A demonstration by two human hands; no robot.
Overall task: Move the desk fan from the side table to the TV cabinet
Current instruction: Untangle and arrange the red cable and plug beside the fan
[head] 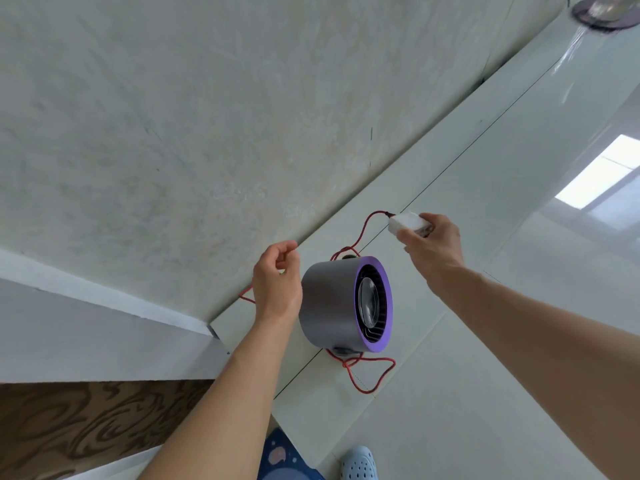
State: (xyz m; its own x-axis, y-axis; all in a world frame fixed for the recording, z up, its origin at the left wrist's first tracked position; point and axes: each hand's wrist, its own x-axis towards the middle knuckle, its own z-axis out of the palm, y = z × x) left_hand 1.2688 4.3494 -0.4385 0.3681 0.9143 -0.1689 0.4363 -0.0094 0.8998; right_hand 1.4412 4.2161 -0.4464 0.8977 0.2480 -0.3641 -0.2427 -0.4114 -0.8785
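The desk fan (341, 304), a grey drum with a purple front ring and dark grille, stands on the glossy white TV cabinet top (485, 306) close to the wall. A red cord (372, 379) loops out from under it and runs behind it up to a white plug block (405, 224). My right hand (433, 244) is shut on that plug block, above and right of the fan. My left hand (277, 282) hovers just left of the fan's body, fingers loosely curled, holding nothing that I can see. Part of the cord runs behind my left hand.
A pale textured wall (207, 116) rises behind the cabinet. A glass item on a dark round base (602, 12) stands at the cabinet's far right end. Brown wood-grain floor (86, 427), a blue patterned mat (280, 455) and a light blue clog (358, 464) lie below.
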